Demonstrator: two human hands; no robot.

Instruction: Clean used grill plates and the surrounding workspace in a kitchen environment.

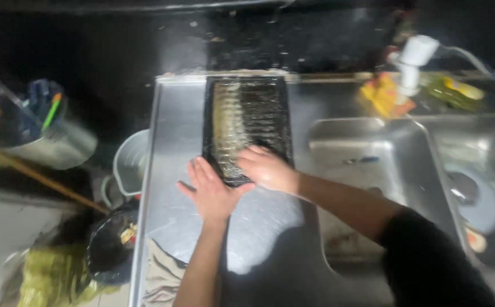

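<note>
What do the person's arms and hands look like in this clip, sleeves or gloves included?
Both hands are bare, with no gloves, and I can make out no rings or watch in the blur. The left hand leads to a forearm that is bare as far as the picture's lower edge. The right hand has a bare forearm too, and a dark sleeve covers the arm from about the elbow up.

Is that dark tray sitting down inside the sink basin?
No, the dark tray lies on the flat steel drainboard left of the basin, with both hands on its near end.
</note>
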